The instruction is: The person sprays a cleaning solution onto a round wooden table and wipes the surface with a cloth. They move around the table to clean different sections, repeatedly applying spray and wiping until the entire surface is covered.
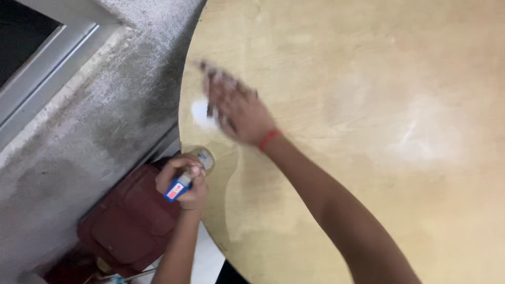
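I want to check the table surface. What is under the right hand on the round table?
Under the right hand a small white patch shows on the wooden table. The blurred fingers cover the rest, so its kind is unclear.

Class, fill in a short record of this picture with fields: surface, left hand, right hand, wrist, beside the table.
surface: round pale wooden table
left hand: left hand gripping a small bottle with a blue label, at the table's edge
right hand: right hand, blurred, flat over a white cloth on the table
wrist: red band on the right wrist
beside the table: dark red bag against a grey concrete wall
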